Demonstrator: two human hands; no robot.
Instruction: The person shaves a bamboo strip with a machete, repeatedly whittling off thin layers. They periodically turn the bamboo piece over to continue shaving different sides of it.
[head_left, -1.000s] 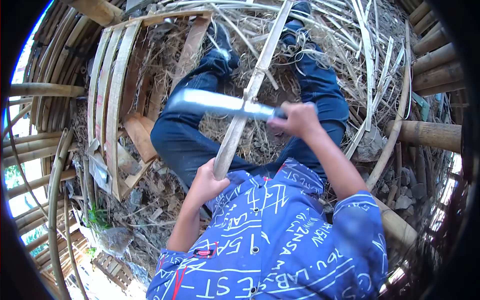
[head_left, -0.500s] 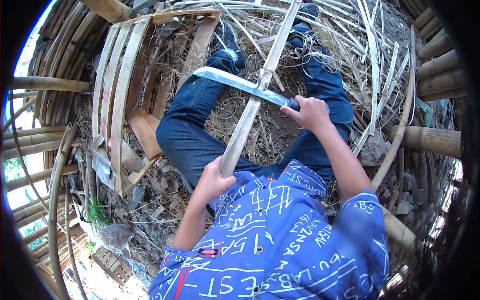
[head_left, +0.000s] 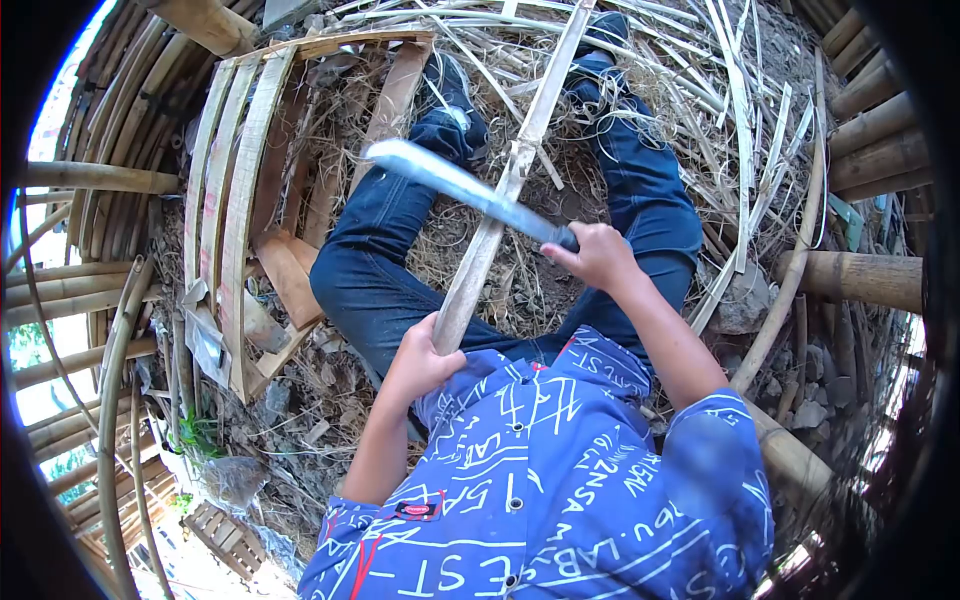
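Observation:
My left hand (head_left: pixel 418 362) is wrapped round the near end of a long bamboo strip (head_left: pixel 468 275), close to my waist. The strip runs up and away between my legs, with a rough node partway along it. In my right hand (head_left: pixel 600 258) is the dark handle of a long machete (head_left: pixel 450 183). Its pale blade points to the upper left and lies across the strip, below the node; the blade's tip is slightly blurred. Whether the edge touches the strip I cannot tell.
A slatted wooden frame (head_left: pixel 240 180) stands at the left. Thin bamboo strips (head_left: pixel 742 130) and shavings litter the ground at the upper right. Thick bamboo poles (head_left: pixel 865 281) stick in from the right, and another pole (head_left: pixel 100 177) from the left.
My right hand and the machete have moved toward my body and a little left, so the blade crosses the strip lower down. My left hand keeps its hold, nearly in place.

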